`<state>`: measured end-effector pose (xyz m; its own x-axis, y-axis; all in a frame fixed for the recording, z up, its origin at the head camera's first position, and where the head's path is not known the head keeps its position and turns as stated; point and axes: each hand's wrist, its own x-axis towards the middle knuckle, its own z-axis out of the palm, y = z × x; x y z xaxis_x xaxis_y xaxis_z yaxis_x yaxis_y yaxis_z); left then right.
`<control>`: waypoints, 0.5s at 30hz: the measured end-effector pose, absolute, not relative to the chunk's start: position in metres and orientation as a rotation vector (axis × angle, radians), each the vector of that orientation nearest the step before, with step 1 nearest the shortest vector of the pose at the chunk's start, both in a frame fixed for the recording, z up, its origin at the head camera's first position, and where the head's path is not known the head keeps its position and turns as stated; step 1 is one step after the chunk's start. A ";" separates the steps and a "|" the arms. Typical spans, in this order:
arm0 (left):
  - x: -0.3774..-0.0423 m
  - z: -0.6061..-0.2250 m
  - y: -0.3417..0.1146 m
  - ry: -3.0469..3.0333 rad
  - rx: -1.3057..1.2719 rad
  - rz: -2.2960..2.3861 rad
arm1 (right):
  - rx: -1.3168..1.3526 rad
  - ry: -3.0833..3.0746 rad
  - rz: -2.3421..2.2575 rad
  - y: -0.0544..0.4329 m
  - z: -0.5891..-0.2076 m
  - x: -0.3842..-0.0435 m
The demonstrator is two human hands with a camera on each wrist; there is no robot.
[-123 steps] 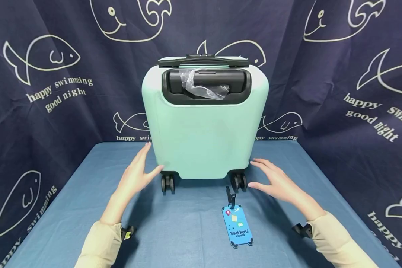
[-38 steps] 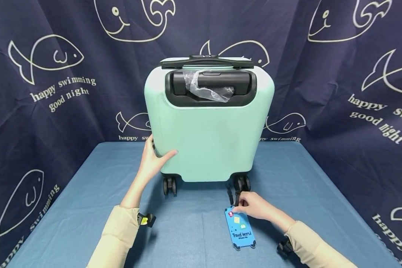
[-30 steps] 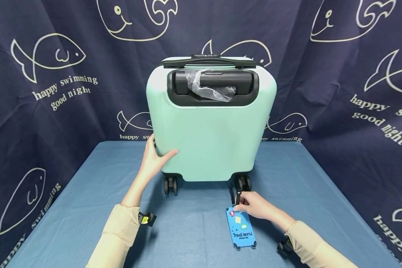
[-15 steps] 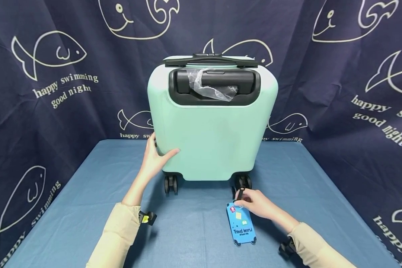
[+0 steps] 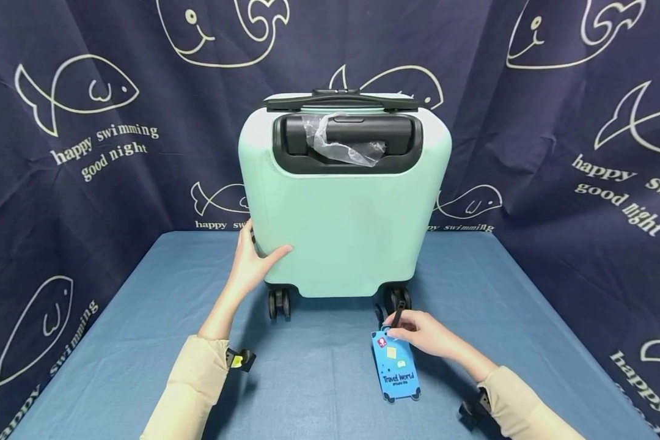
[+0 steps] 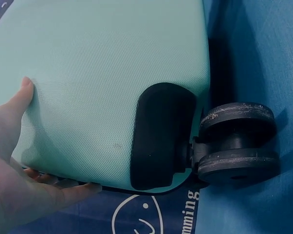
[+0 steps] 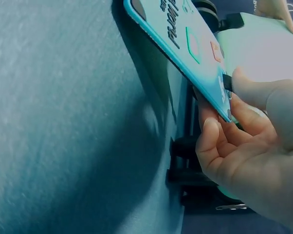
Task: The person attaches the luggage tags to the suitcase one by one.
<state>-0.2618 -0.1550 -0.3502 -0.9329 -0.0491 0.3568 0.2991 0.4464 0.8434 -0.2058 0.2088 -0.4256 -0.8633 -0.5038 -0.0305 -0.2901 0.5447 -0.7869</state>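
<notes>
A mint-green suitcase [image 5: 343, 232] stands upright on black wheels, its black telescopic handle [image 5: 357, 128] partly wrapped in clear plastic. My left hand [image 5: 247, 263] holds its lower left side, thumb on the broad face and fingers round the side edge; the left wrist view shows the thumb [image 6: 22, 95] pressed on the textured shell. In front of the right wheel [image 5: 398, 298], my right hand [image 5: 426, 333] pinches a blue luggage tag [image 5: 395, 366] at its top end, by the black strap [image 5: 398, 313]. In the right wrist view the tag [image 7: 185, 44] slants, raised off the cloth at the held end.
Blue cloth [image 5: 308, 379] covers the table. A navy curtain [image 5: 187, 153] with white fish drawings hangs close behind the suitcase and on both sides. Dark wrist cameras [image 5: 242, 359] sit at both cuffs.
My left hand has come onto the suitcase's lower left side. My right hand has moved down to the tag, taken its top end and lifted it slightly off the cloth.
</notes>
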 end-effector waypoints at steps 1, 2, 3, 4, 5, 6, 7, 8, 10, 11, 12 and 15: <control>-0.262 -0.350 -0.155 -2.373 -0.215 -1.480 | -0.667 2.517 -1.226 0.210 -0.425 -0.206; -0.262 -0.350 -0.155 -2.373 -0.217 -1.479 | -0.668 2.512 -1.229 0.210 -0.424 -0.206; -0.262 -0.350 -0.155 -2.374 -0.218 -1.476 | -0.672 2.510 -1.229 0.211 -0.424 -0.206; -0.261 -0.350 -0.155 -2.374 -0.219 -1.475 | -0.676 2.511 -1.229 0.211 -0.424 -0.206; -0.261 -0.350 -0.155 -2.375 -0.220 -1.474 | -0.677 2.515 -1.226 0.212 -0.424 -0.206; -0.261 -0.350 -0.155 -2.375 -0.219 -1.475 | -0.680 2.518 -1.228 0.212 -0.423 -0.205; -0.261 -0.350 -0.155 -2.375 -0.219 -1.476 | -0.687 2.518 -1.233 0.212 -0.423 -0.205; -0.261 -0.350 -0.155 -2.372 -0.220 -1.480 | -0.688 2.525 -1.230 0.212 -0.423 -0.205; -0.261 -0.351 -0.155 -2.366 -0.224 -1.483 | -0.694 2.524 -1.230 0.212 -0.421 -0.205; -0.261 -0.351 -0.155 -2.363 -0.227 -1.485 | -0.697 2.522 -1.228 0.212 -0.420 -0.204; -0.261 -0.351 -0.155 -2.360 -0.230 -1.488 | -0.696 2.516 -1.228 0.212 -0.419 -0.204; -0.261 -0.351 -0.154 -2.356 -0.240 -1.490 | -0.684 2.498 -1.226 0.211 -0.415 -0.202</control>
<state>-0.2609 -0.1542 -0.3506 -0.9273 -0.0389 0.3724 0.3198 0.4348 0.8418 -0.2019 0.2115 -0.4152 -0.8503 -0.5251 -0.0371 -0.2918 0.5289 -0.7969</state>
